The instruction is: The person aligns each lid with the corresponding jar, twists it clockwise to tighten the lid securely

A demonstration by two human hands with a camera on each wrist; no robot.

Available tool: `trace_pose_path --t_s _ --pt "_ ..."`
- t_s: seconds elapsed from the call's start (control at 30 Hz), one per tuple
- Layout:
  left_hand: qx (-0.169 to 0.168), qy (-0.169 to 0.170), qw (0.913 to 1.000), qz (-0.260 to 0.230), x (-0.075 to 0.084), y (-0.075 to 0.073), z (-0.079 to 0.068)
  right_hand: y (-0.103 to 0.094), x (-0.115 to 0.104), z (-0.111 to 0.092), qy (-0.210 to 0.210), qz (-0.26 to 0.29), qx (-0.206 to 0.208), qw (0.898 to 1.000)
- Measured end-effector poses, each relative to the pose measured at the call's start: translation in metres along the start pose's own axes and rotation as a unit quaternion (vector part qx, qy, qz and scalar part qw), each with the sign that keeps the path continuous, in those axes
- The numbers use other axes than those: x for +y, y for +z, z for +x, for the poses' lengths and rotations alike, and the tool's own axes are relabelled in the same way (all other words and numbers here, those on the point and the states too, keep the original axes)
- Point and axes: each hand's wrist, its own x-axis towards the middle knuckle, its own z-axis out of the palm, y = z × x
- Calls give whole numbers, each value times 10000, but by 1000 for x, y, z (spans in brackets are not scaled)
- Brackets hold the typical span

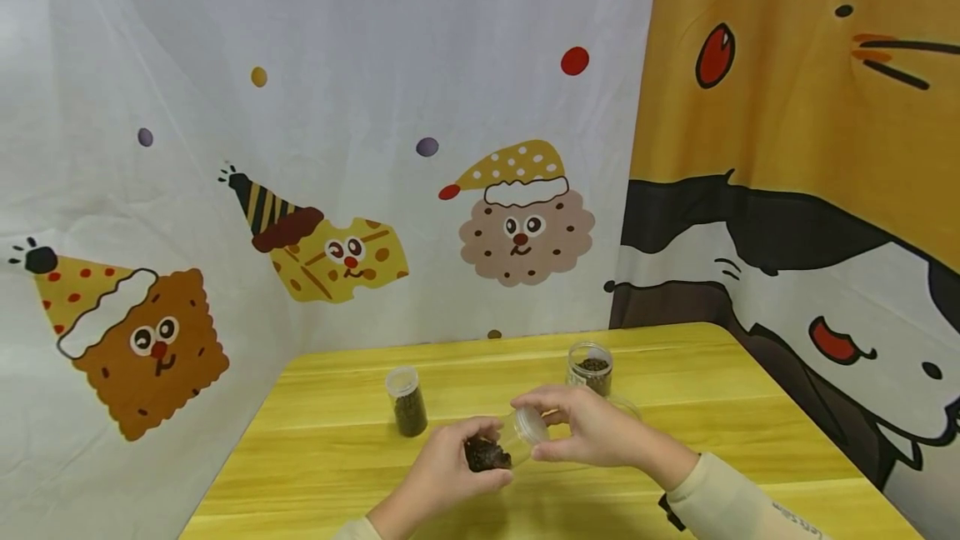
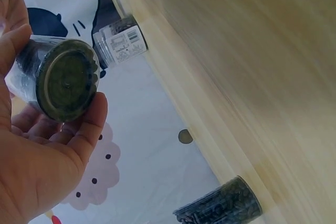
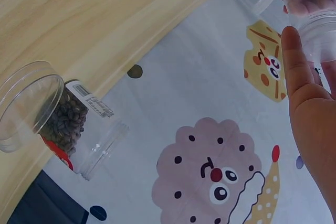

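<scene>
My left hand (image 1: 456,461) grips a clear jar (image 1: 517,440) round its body, tilted, with dark contents gathered toward its base. In the left wrist view the jar's round base (image 2: 68,81) faces the camera, between thumb and fingers. At the other end, my right hand (image 1: 592,427) holds the jar's clear lid (image 1: 532,424) between thumb and fingers. The right wrist view shows the ridged clear plastic of that end (image 3: 321,30) beside the fingers. The jar is held above the table, between both hands.
On the yellow wood-grain table (image 1: 330,457), a tall clear jar of dark bits (image 1: 408,408) stands left. A wider labelled jar of dark seeds (image 1: 591,369) stands open at the back right. A clear round lid (image 3: 13,121) lies near it. Printed cloth (image 1: 450,40) hangs behind.
</scene>
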Motion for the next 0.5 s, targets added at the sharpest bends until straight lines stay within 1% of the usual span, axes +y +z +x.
trace_pose_path --t_s 0.33,0.5 --pt "85 30 9994 329 0 1 2 0 0 0 394 132 -62 9991" --pt "150 20 9989 441 0 2 2 -1 1 0 401 -62 -57 9992"
